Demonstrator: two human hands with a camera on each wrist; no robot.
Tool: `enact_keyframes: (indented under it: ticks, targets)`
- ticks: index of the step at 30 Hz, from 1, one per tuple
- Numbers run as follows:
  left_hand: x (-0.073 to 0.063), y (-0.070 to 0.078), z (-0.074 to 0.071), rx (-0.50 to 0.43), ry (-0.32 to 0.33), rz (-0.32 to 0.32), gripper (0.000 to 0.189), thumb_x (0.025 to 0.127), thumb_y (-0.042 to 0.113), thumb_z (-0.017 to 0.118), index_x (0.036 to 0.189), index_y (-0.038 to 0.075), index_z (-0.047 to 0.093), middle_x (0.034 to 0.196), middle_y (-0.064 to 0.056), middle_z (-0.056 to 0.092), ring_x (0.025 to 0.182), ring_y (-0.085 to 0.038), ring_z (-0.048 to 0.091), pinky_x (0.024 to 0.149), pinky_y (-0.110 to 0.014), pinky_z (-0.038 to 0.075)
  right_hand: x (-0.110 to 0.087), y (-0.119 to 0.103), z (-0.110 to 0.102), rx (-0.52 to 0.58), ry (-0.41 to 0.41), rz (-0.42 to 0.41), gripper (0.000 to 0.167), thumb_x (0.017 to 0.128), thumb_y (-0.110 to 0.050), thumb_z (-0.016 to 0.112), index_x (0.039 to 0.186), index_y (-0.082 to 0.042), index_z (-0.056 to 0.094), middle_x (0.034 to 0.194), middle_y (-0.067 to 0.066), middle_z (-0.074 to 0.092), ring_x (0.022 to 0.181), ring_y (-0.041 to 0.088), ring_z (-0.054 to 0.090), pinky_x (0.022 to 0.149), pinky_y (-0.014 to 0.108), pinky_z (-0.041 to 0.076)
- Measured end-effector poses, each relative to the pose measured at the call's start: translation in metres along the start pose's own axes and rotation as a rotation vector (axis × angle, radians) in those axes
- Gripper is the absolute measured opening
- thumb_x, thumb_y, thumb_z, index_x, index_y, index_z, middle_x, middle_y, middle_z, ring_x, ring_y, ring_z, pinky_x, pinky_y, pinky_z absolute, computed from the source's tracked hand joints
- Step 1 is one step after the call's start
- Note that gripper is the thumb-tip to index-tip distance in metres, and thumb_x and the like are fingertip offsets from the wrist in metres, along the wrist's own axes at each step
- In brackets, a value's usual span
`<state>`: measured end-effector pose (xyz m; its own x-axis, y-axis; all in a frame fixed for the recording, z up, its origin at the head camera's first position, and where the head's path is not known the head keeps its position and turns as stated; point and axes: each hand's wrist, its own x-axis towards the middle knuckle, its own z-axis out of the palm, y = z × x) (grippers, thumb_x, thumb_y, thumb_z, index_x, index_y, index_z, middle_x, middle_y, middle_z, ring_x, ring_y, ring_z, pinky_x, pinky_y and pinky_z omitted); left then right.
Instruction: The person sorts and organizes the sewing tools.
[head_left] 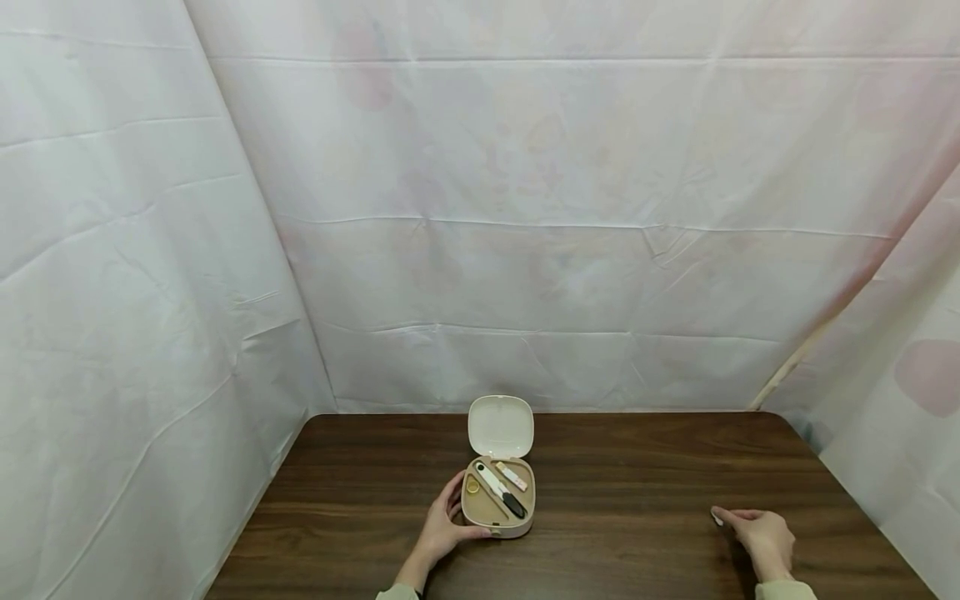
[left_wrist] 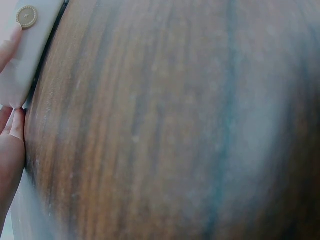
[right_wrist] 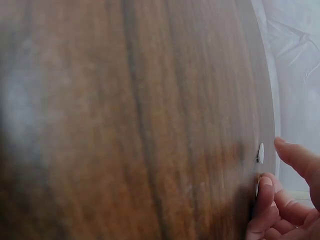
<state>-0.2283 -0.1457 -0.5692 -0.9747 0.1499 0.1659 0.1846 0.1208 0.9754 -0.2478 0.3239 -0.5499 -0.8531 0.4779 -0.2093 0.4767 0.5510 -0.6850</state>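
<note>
A small beige hinged case (head_left: 512, 531) stands on the table with its white lid (head_left: 500, 427) raised. My left hand (head_left: 441, 528) grips it at the left side and front, the thumb on its round button (left_wrist: 26, 17) in the left wrist view. Inside lie a long white tool with a black end (head_left: 501, 490), a pink-and-white piece (head_left: 512, 476) and a gold ring (head_left: 472, 485). Far to the right, my right hand (head_left: 761, 536) hovers low, fingertips around a small white object (right_wrist: 261, 153). In the right wrist view, thumb and fingers stand apart beside it.
The dark wood table (head_left: 615, 492) has rounded far corners. Pale fabric sheets (head_left: 562, 275) hang behind it and along both sides. The raised lid stands near the table's far edge.
</note>
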Motion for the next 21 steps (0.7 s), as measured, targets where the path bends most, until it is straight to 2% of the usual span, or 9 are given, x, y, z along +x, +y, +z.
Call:
enact_keyframes:
  ticks: [3,7,11,21]
  targets:
    - [0.0,-0.0006,0.0001,0.004,0.001,-0.002,0.099,0.058,0.008,0.082,0.136,-0.006,0.023,0.136,-0.025,0.029,0.122,-0.038,0.031,0.094,-0.032,0.036,0.0026,-0.0007,0.0005,-0.018,-0.017,0.034,0.053,0.062,-0.054,0.072,0.077,-0.004,0.071,0.1,0.028,0.057,0.081,0.044,0.052,0.056,0.043,0.045]
    - [0.0001,-0.0012,0.0003,0.008,0.003,-0.005,0.099,0.058,0.008,0.082,0.136,-0.005,0.024,0.136,-0.025,0.03,0.122,-0.037,0.031,0.094,-0.033,0.036,0.004,-0.0005,0.001,-0.037,-0.03,0.06,0.048,0.061,-0.053,0.073,0.075,-0.007,0.072,0.112,0.034,0.048,0.087,0.049,0.049,0.058,0.046,0.045]
    - [0.0007,-0.0019,0.0004,0.012,0.004,-0.007,0.099,0.058,0.008,0.082,0.136,-0.005,0.024,0.136,-0.025,0.03,0.121,-0.037,0.032,0.093,-0.031,0.037,0.0045,-0.0002,0.0016,-0.048,-0.017,0.053,0.047,0.06,-0.053,0.074,0.074,-0.008,0.072,0.113,0.036,0.045,0.088,0.05,0.048,0.058,0.047,0.045]
    - [0.0009,-0.0034,0.0006,0.009,0.006,-0.004,0.1,0.057,0.008,0.083,0.136,-0.006,0.023,0.136,-0.026,0.03,0.121,-0.038,0.031,0.093,-0.029,0.036,0.0047,0.0016,0.0031,-0.057,0.011,0.001,0.052,0.06,-0.054,0.073,0.075,-0.004,0.07,0.104,0.033,0.053,0.083,0.049,0.05,0.052,0.045,0.045]
